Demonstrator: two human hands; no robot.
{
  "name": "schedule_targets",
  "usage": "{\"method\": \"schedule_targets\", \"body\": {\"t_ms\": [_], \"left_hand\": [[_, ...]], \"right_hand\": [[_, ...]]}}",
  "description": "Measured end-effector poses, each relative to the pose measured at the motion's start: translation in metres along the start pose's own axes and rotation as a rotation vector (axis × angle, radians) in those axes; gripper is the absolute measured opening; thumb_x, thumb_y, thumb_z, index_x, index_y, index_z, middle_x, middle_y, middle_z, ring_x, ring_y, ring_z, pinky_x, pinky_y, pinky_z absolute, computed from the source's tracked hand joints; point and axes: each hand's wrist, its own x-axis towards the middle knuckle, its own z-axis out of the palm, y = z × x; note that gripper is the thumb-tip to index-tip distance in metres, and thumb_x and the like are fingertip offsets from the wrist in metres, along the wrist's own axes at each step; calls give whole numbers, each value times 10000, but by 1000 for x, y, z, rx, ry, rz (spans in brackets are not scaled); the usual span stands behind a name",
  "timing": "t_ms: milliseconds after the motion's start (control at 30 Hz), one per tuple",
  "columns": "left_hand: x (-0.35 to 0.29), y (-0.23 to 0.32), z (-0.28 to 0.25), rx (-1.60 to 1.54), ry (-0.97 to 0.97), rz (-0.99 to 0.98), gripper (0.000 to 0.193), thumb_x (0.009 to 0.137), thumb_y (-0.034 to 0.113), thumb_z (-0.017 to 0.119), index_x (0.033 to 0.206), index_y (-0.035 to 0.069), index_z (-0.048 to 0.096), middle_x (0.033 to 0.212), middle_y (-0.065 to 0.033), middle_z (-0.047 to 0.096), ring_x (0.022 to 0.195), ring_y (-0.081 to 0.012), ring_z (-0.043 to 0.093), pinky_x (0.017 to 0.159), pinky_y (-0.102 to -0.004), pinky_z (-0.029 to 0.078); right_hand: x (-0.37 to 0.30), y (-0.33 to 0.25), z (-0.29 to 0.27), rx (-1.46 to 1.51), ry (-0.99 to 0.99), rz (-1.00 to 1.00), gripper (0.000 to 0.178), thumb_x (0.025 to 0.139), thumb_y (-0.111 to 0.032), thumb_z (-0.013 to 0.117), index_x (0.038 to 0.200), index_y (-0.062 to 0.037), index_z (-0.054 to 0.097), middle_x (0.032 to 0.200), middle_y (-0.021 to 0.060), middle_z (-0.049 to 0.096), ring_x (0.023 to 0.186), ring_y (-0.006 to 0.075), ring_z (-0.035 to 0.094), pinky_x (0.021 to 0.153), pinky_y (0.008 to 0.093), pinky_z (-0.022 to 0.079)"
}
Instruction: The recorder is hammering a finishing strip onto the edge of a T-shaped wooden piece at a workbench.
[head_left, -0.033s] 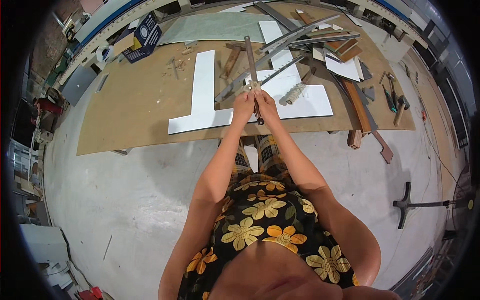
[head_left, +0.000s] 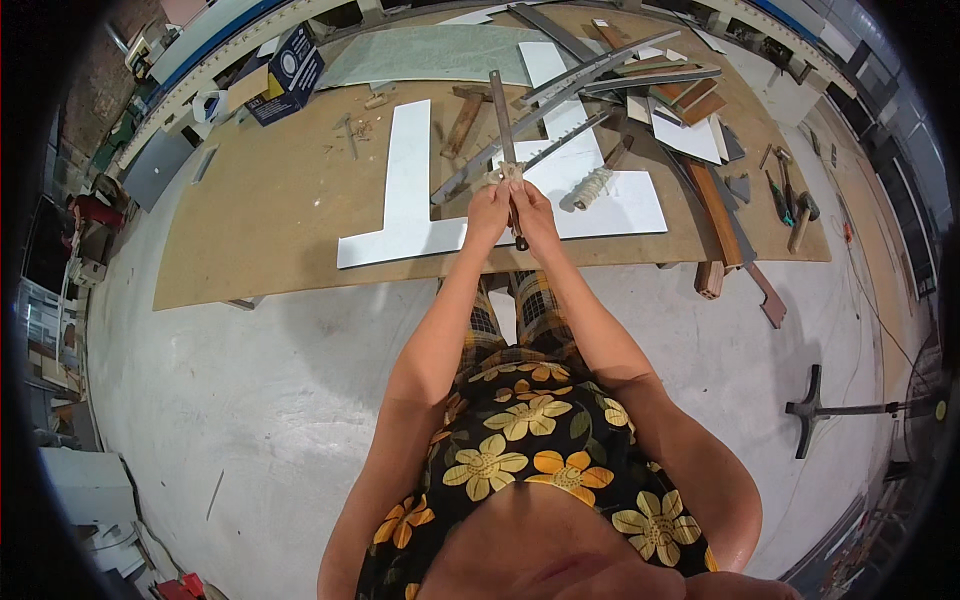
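Note:
Both my hands are closed around a long, narrow, rusty-brown metal bar (head_left: 501, 112), held over the front of the workbench. My left hand (head_left: 487, 213) grips it from the left and my right hand (head_left: 535, 216) from the right, thumbs close together. Pale string-like wrapping shows on the bar just beyond my fingers, and its dark knobbed lower end pokes out below them. Beneath lies a white angular panel (head_left: 408, 170). To the right, a tool with a string-wrapped handle (head_left: 592, 188) rests on that panel. A wooden-handled hammer (head_left: 462, 125) lies beyond my left hand.
Metal strips (head_left: 600, 72) and wood offcuts (head_left: 700, 105) pile up at the back right of the workbench (head_left: 260, 230). Pliers (head_left: 779, 198) and another hammer (head_left: 801, 222) lie at the right. A dark blue box (head_left: 290, 78) stands at the back left. A wooden bar (head_left: 768, 295) overhangs the front edge.

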Motion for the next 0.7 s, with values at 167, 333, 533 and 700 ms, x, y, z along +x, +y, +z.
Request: {"method": "schedule_targets", "body": {"t_ms": [167, 333, 533, 700], "left_hand": [[3, 1, -4, -145, -34, -243, 390, 929, 284, 599, 734, -54, 596, 626, -111, 593, 605, -158, 580, 545, -333, 445], [8, -7, -2, -402, 217, -117, 448, 829, 236, 752, 1114, -58, 569, 918, -114, 648, 752, -142, 589, 637, -285, 504], [17, -10, 6, -515, -17, -395, 195, 874, 136, 676, 1057, 67, 685, 734, 47, 567, 587, -29, 445, 505, -182, 330], [32, -6, 46, -535, -68, -337, 175, 901, 149, 662, 1035, 36, 660, 786, 23, 611, 631, -45, 514, 530, -201, 390]], "right_hand": [[5, 9, 6, 6, 67, -63, 288, 996, -312, 528, 1017, -49, 641, 601, -50, 491, 473, 44, 426, 426, 216, 344], [6, 6, 5, -48, 94, -98, 270, 992, -300, 517, 966, -70, 656, 596, -49, 509, 454, 42, 428, 399, 218, 336], [11, 24, -14, -68, 93, -196, 242, 983, -258, 512, 976, -58, 648, 618, -57, 501, 519, 32, 424, 458, 225, 350], [3, -17, -46, -38, 103, -87, 254, 970, -243, 505, 1079, -34, 602, 607, 1, 524, 448, 84, 463, 416, 262, 392]]}}
